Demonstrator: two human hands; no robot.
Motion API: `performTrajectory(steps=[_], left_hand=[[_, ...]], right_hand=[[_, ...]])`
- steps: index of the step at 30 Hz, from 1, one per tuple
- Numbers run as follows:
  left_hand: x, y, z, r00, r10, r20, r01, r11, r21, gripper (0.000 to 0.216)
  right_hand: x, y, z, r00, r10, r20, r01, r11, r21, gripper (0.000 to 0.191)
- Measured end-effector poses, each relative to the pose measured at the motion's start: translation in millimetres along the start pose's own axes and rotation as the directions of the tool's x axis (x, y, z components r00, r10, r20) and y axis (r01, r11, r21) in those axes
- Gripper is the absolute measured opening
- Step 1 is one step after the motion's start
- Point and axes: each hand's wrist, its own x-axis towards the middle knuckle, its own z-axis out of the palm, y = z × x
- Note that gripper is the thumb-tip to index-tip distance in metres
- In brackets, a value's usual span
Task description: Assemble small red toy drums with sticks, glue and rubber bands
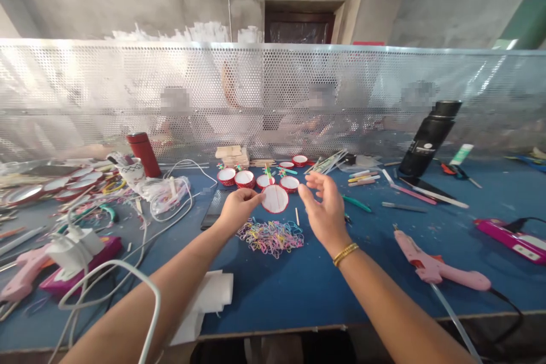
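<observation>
My left hand point(237, 207) pinches the left edge of a small round white disc with a red rim point(274, 199), held just above the blue table point(298, 284). To the right of the disc my right hand point(323, 207) hovers with its fingers spread, holding nothing; a gold bracelet sits on its wrist. Below the disc lies a heap of thin coloured rubber bands point(271, 236). Behind the disc stand several small red-rimmed cups point(245, 178). A thin short stick point(297, 216) lies between the hands.
A pink glue gun point(439, 267) lies at the right, another point(23, 273) at the far left among white cables point(106, 273). A black flask point(429, 137), a red flask point(144, 153), a dark phone point(215, 207) and a perforated metal screen point(273, 96) with people behind it.
</observation>
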Motion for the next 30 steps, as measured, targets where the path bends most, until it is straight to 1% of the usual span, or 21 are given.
performTrajectory(steps=[2, 4, 6, 10, 12, 14, 16, 20, 26, 30], left_hand=[[2, -3, -1, 1.000, -0.010, 0.012, 0.010, 1.000, 0.015, 0.042], [3, -5, -1, 0.999, -0.026, 0.025, 0.026, 0.999, 0.033, 0.041], [4, -8, -1, 0.999, -0.029, 0.030, 0.026, 0.997, 0.071, 0.037], [4, -10, -2, 0.999, 0.025, 0.033, -0.032, 0.978, 0.206, 0.028], [4, -11, -3, 0.999, 0.032, 0.040, -0.041, 0.964, 0.263, 0.027], [4, -10, -3, 0.998, 0.021, 0.052, -0.036, 0.952, 0.305, 0.028], [3, -9, -4, 0.997, 0.028, 0.065, -0.048, 0.939, 0.339, 0.029], [2, -6, -4, 0.994, 0.076, 0.084, -0.104, 0.913, 0.394, 0.026], [0, -4, -4, 0.990, 0.055, 0.130, -0.106, 0.900, 0.424, 0.025], [0, -2, -4, 0.989, 0.042, 0.141, -0.101, 0.891, 0.442, 0.026]], right_hand=[[17, -4, -1, 0.998, 0.068, 0.000, -0.067, 0.991, 0.116, 0.039], [34, -7, 1, 0.996, 0.091, 0.011, -0.092, 0.977, 0.194, 0.036], [50, -8, 5, 0.996, 0.084, -0.025, -0.077, 0.976, 0.205, 0.033], [67, 2, 14, 0.994, 0.000, -0.106, 0.015, 0.990, 0.139, 0.023], [67, 10, 17, 0.990, -0.041, -0.137, 0.051, 0.996, 0.069, 0.021], [62, 19, 17, 0.987, -0.062, -0.148, 0.061, 0.998, -0.013, 0.023], [56, 27, 16, 0.990, -0.059, -0.132, 0.050, 0.996, -0.071, 0.025], [51, 37, 14, 0.995, -0.065, -0.077, 0.055, 0.990, -0.127, 0.026], [56, 39, 11, 0.993, -0.107, -0.059, 0.094, 0.978, -0.184, 0.024], [61, 35, 5, 0.987, -0.132, -0.090, 0.112, 0.975, -0.192, 0.023]])
